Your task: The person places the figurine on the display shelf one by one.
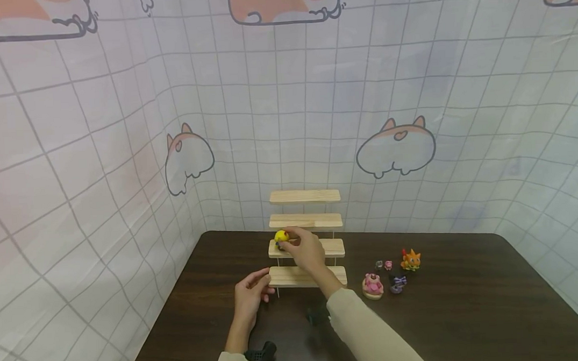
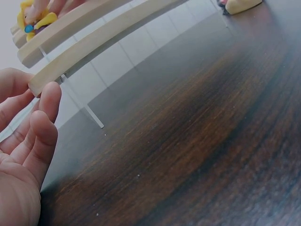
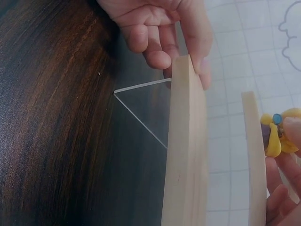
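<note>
A four-tier wooden display stand [image 1: 305, 196] with clear supports rises in steps at the middle of the table. My left hand [image 1: 248, 298] pinches the left end of its lowest board [image 2: 70, 68], thumb above and fingertips beneath in the left wrist view. A small yellow toy figure [image 1: 282, 236] with a blue round detail [image 3: 277, 118] is at the left end of the second board from the bottom. My right hand [image 1: 307, 251] reaches over the lowest board and grips that figure by its side. In the right wrist view the figure stands right at the board's surface.
On the table [image 1: 468, 302] right of the stand are a pink bear figure [image 1: 373, 286], a purple-grey figure [image 1: 397, 284], an orange figure [image 1: 411, 259] and two tiny figures [image 1: 388, 265]. A patterned curtain [image 1: 306, 120] hangs behind and along the sides.
</note>
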A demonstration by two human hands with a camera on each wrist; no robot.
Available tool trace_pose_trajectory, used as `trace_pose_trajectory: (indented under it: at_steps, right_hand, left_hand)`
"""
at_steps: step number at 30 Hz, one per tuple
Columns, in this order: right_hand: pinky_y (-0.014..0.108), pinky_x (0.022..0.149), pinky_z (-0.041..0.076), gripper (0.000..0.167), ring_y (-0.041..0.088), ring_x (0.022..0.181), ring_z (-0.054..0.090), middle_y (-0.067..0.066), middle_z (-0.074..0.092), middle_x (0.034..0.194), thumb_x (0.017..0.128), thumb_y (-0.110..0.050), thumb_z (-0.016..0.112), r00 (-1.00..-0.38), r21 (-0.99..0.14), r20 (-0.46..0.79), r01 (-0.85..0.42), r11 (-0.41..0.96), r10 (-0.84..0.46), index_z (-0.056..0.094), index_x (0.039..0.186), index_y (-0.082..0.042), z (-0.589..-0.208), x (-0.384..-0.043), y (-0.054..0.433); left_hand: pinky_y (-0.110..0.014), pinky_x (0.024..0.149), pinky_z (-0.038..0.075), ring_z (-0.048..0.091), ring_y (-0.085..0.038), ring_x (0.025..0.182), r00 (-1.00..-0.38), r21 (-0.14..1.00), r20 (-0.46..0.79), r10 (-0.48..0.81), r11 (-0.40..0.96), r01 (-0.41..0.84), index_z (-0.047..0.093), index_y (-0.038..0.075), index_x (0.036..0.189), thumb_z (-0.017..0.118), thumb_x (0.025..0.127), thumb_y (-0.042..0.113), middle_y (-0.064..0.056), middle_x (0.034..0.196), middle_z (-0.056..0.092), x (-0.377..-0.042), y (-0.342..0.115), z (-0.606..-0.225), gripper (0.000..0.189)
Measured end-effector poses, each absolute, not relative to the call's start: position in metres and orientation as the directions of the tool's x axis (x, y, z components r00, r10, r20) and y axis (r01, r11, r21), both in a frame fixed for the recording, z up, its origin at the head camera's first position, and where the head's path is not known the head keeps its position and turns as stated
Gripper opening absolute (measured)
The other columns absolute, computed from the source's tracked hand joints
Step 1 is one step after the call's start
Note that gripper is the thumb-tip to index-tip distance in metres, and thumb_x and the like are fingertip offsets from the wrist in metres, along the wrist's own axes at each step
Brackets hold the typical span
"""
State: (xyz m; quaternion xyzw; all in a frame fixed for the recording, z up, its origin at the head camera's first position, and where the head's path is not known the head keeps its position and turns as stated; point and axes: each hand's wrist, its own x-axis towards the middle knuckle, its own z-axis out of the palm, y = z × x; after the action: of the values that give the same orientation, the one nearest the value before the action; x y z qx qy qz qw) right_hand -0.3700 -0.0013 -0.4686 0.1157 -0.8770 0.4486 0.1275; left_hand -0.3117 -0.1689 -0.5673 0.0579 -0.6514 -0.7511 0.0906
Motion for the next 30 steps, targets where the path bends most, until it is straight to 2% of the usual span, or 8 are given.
trace_pose_trajectory:
  at_steps: [16, 23, 30]
  right_hand:
    - [0.025, 0.061, 0.052, 0.042, 0.023, 0.098, 0.076, 0.002, 0.077, 0.117, 0.091, -0.034, 0.079, -0.942, -0.770, 0.324, -0.314, 0.555, -0.083, 0.070, 0.131, -0.023, -0.472, -0.370, 0.000]
    - [0.028, 0.067, 0.055, 0.042, 0.022, 0.098, 0.076, 0.001, 0.077, 0.116, 0.091, -0.031, 0.079, -0.938, -0.781, 0.335, -0.327, 0.532, -0.085, 0.070, 0.131, -0.022, -0.474, -0.369, 0.001]
    - [0.033, 0.075, 0.060, 0.041, 0.023, 0.097, 0.074, 0.004, 0.075, 0.114, 0.092, -0.021, 0.078, -0.936, -0.835, 0.338, -0.345, 0.429, -0.094, 0.068, 0.132, -0.019, -0.478, -0.365, 0.009]
  left_hand:
    - [-0.021, 0.049, 0.050, 0.069, -0.013, 0.061, -0.977, 0.990, 0.032, -0.212, -0.128, 0.060, 0.074, 0.004, 0.119, 0.075, 0.094, 0.015, -0.002, 0.085, 0.074, -0.312, -0.170, -0.569, 0.027]
    - [-0.021, 0.049, 0.050, 0.069, -0.012, 0.062, -0.977, 0.991, 0.026, -0.210, -0.124, 0.053, 0.074, 0.003, 0.120, 0.075, 0.094, 0.016, -0.002, 0.086, 0.074, -0.312, -0.170, -0.568, 0.028]
    - [-0.021, 0.049, 0.050, 0.069, -0.012, 0.062, -0.976, 0.992, 0.022, -0.215, -0.117, 0.049, 0.074, 0.003, 0.120, 0.074, 0.094, 0.014, -0.002, 0.087, 0.074, -0.313, -0.170, -0.569, 0.027]
